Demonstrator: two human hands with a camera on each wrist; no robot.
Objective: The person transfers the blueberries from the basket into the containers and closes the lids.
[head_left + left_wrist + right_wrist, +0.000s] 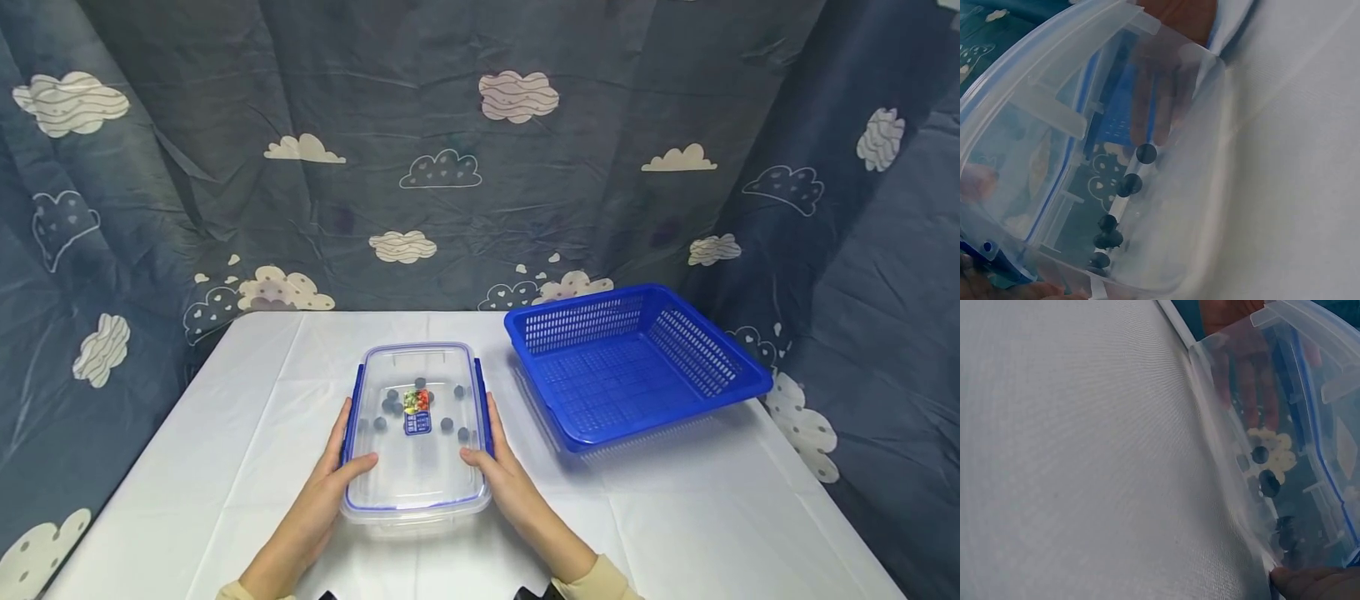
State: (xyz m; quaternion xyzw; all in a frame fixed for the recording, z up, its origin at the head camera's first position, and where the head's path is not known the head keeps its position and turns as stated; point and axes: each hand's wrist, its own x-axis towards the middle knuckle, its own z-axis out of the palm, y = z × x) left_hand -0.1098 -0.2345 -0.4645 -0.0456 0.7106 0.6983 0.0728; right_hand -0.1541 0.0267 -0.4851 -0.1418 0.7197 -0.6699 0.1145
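Note:
A clear plastic food container [415, 487] with a blue-edged lid and blue side clips is held between both hands. My left hand [324, 479] grips its left side, thumb over the lid and fingers along the outer wall. On the opposite side my right hand [508, 483] holds it the same way, thumb on the lid. Inside lie several dark round berries, which look like blueberries [1129, 184], scattered on the bottom. A colourful label [417, 412] sits mid-lid. Through the clear wall, the right wrist view shows more blueberries [1269, 483] and the far hand's fingers.
To the right of the container, a blue plastic basket [637, 379] with slotted walls stands on the white-covered table [262, 433], with nothing in it. A dark curtain [360, 92] with cloud prints hangs behind the table and along both sides.

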